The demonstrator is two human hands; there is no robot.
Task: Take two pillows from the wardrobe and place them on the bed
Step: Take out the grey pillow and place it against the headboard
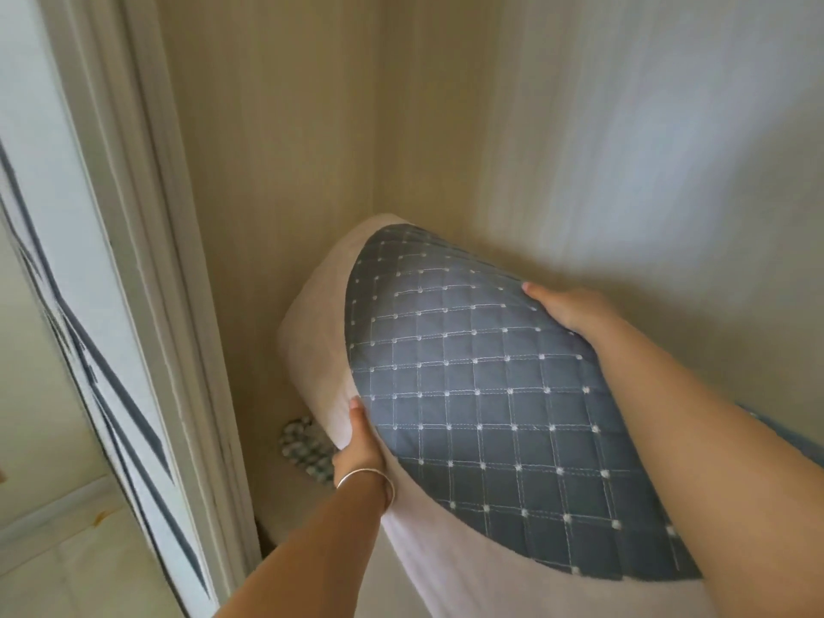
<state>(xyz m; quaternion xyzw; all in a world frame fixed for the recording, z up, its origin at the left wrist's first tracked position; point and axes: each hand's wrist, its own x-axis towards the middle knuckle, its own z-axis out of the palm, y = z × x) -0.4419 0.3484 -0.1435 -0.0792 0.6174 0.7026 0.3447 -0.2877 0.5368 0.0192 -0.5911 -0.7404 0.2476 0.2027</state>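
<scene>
Beige wood-grain panels (285, 149); white frame (147, 243)

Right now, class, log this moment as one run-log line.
stage: taking pillow from wardrobe | left hand: gripping pillow edge | right hand: gripping far edge | bed: not in view

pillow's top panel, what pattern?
Grey-blue pillow panel with a white stitched grid, dots at crossings; pale border. Head view.

No text, label, brand, number or sign can be read anywhere in the view.
</scene>
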